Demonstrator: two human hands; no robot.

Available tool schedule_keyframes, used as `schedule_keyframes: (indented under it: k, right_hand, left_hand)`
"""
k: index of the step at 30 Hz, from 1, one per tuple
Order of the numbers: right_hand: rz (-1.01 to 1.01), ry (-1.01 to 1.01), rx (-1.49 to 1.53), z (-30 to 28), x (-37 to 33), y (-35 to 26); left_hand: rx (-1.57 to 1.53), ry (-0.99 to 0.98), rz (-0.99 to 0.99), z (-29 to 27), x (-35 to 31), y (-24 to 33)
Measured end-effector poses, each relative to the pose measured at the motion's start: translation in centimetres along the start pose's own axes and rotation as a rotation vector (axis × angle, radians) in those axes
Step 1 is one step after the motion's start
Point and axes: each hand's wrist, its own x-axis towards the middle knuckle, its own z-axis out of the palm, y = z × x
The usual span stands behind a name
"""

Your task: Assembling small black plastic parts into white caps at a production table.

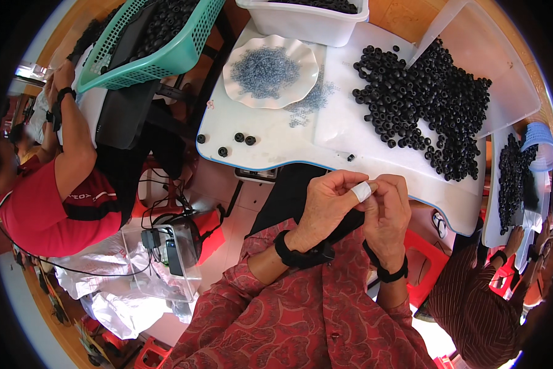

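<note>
While both hands meet just below the worktop (pixel 270 138) edge, the left hand (pixel 325 206) curls its fingers closed, one wrapped in white tape (pixel 362 191), against the right hand (pixel 388 212), whose fingers are also bent shut; what they pinch is too small to tell. Nearest lies a lone black ring (pixel 351 157) on the worktop, with a big heap of rings (pixel 430 104) beyond it. A white plate (pixel 301 52) holds small clear beads (pixel 265 71). Three loose rings (pixel 239 142) sit near the worktop's left edge, below a teal basket (pixel 165 58).
</note>
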Motion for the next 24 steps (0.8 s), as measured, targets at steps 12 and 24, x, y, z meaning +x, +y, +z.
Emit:
schedule_keyframes:
  k: [12,24]
  right_hand:
    - [0.065,0.009,0.007,-0.1,-0.2,-1.0]
    - [0.234,0.069,0.296,0.3,-0.7,-0.1]
  left_hand:
    - [0.066,0.031,0.056,0.2,0.2,-0.7]
    - [0.128,-0.020,0.040,-0.3,0.1,-0.8]
